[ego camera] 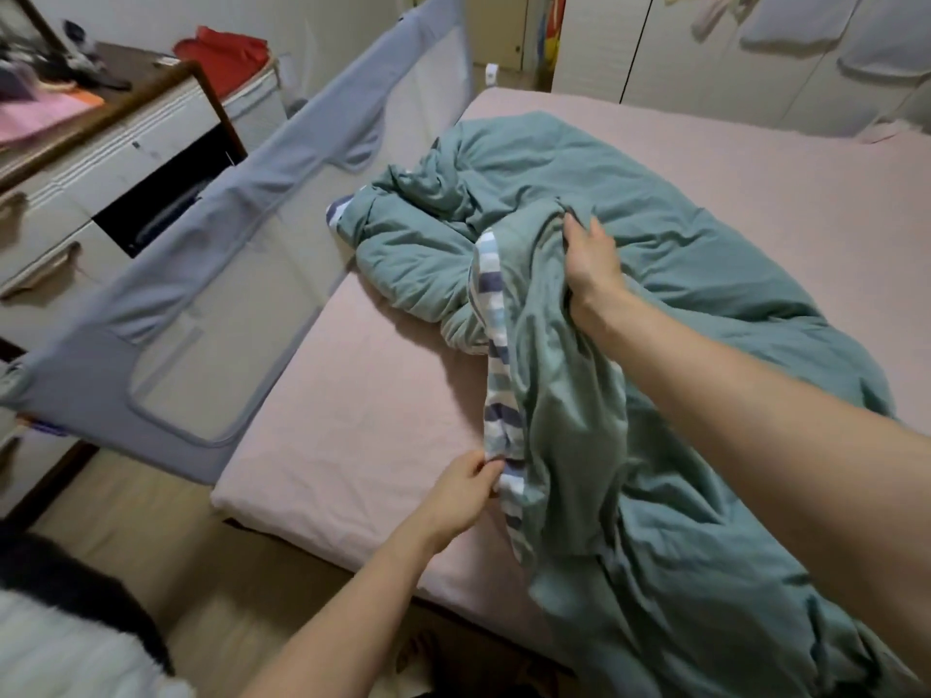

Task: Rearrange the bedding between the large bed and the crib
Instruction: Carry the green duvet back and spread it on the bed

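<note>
**Both hands on the duvet**

Head view: your left hand (466, 488) pinches the striped edge of the green duvet (579, 395), and your right hand (592, 267) clutches a fold higher up (probably to gather it). The duvet lies crumpled on the large bed (352, 395), beside the grey rail (166, 314).

Two bare forearms reach into view from the bottom edge, each ending in a bare hand: the left hand (461, 488) and the right hand (592, 264). No sleeves, rings, watches or bracelets show on either arm. The fingernails look short and unpainted.
</note>
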